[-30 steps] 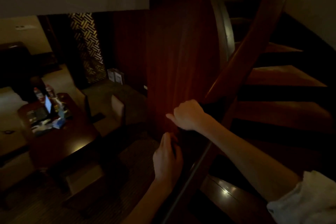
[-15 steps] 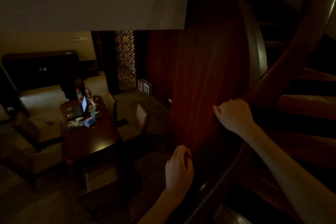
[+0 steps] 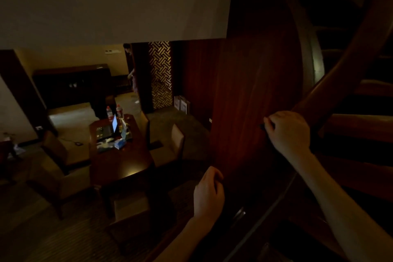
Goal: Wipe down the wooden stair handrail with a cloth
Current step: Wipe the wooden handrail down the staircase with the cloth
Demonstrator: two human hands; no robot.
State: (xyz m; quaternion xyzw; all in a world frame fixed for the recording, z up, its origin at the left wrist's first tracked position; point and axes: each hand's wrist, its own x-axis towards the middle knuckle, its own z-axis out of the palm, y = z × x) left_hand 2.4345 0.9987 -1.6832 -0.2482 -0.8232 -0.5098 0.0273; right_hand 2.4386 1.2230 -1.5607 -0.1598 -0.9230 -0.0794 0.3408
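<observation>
Gripping handrail [image 3: 357, 59], right hand [image 3: 287, 132]; open room [image 3: 191, 130] leftward.

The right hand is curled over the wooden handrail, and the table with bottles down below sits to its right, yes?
Not quite: the head view shows the right hand curled over the handrail, but the table with bottles sits below to its left, not its right.

A: Right side?
B: Right grip [image 3: 287, 132] on lower end of handrail [image 3: 348, 83]; stair treads [image 3: 361, 125] behind it.
A: Left?
B: Bench [image 3: 119, 161] down below, left of curved panel [image 3: 255, 102]; bottles [image 3: 109, 112] at far end, chair [image 3: 176, 140] just right. Left grip [image 3: 209, 193] at panel's lower edge.
</observation>
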